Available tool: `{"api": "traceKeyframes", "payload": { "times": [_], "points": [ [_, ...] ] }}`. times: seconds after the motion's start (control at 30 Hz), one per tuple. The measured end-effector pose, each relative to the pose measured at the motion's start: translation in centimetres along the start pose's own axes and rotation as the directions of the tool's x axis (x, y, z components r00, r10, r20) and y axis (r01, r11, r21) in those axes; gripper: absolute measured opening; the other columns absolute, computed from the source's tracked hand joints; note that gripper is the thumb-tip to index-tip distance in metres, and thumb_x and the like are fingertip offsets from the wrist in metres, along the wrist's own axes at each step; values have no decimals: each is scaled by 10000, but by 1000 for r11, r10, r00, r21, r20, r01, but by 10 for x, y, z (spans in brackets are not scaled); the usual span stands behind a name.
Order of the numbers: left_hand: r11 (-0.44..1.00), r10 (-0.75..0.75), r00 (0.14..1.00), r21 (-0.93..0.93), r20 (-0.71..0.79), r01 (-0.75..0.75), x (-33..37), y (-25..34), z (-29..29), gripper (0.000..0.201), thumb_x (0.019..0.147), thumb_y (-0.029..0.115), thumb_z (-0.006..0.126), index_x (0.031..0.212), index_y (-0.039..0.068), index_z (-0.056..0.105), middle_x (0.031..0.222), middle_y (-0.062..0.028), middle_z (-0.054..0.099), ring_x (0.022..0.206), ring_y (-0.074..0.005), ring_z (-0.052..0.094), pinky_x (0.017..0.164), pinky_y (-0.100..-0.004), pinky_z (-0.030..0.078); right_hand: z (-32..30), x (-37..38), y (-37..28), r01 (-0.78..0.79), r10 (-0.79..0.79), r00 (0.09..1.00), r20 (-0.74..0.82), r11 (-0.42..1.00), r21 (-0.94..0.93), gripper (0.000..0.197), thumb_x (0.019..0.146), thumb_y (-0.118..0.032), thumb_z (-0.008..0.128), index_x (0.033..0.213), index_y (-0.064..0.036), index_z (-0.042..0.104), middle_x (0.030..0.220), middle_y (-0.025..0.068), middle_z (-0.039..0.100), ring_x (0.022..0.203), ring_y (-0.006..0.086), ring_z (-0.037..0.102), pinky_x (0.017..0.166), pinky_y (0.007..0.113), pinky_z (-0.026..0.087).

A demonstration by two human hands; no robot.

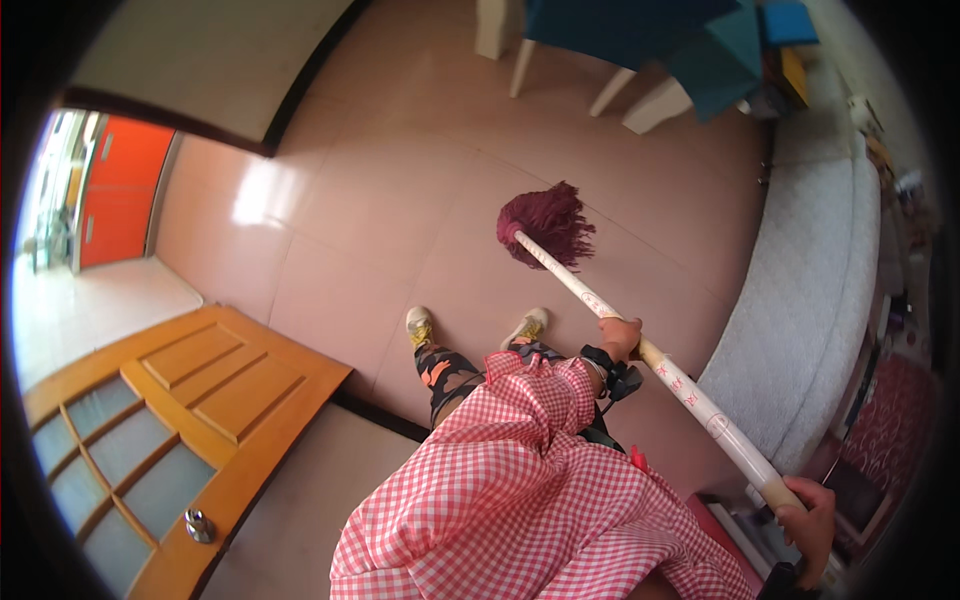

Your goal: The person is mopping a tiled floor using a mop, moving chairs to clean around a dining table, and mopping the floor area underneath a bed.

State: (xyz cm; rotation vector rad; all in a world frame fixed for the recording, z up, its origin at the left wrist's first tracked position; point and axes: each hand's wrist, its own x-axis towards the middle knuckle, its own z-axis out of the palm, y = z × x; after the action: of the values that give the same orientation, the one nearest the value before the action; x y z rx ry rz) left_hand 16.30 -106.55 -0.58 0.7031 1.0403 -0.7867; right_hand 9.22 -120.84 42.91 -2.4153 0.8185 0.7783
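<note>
A string mop with a maroon head point(548, 225) rests on the tiled floor ahead of my feet. Its pale, long handle point(700, 405) slants up toward me at the right. My left hand point(620, 338) is closed round the middle of the handle, with a dark device strapped at the wrist. Near the upper end of the handle, my right hand point(810, 520) grips it too, a black band on its wrist. A red-and-white checked garment point(500, 490) covers my body and part of my left arm.
At the left stands a wooden door point(240, 390) with glass panes and a round knob. A grey padded seat point(800, 310) runs along the right. Chair legs point(610, 92) and a blue-covered piece of furniture point(640, 35) stand ahead. Red cabinets point(125, 190) show through the doorway.
</note>
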Motion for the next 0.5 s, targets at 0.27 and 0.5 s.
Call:
{"api": "traceKeyframes", "payload": {
  "times": [0.27, 0.5],
  "points": [
    [953, 134, 974, -246, -185, -177, -36, 73, -168, 659, 777, 150, 603, 1149, -99, 118, 1046, -275, 443, 850, -362, 580, 608, -432, 551, 91, 14, -112, 261, -229, 919, 322, 964, -59, 352, 642, -79, 593, 965, 63, 592, 637, 37, 571, 444, 57, 457, 394, 195, 338],
    [798, 333, 815, -319, -474, -512, -26, 122, -401, 545, 762, 123, 616, 1104, -118, 266, 998, -259, 498, 851, -302, 572, 697, -391, 493, 249, -2, -232, 493, -300, 753, 585, 846, -201, 450, 643, -78, 663, 1073, 11, 567, 788, 93, 621, 615, 125, 557, 570, 238, 448]
  ]
}}
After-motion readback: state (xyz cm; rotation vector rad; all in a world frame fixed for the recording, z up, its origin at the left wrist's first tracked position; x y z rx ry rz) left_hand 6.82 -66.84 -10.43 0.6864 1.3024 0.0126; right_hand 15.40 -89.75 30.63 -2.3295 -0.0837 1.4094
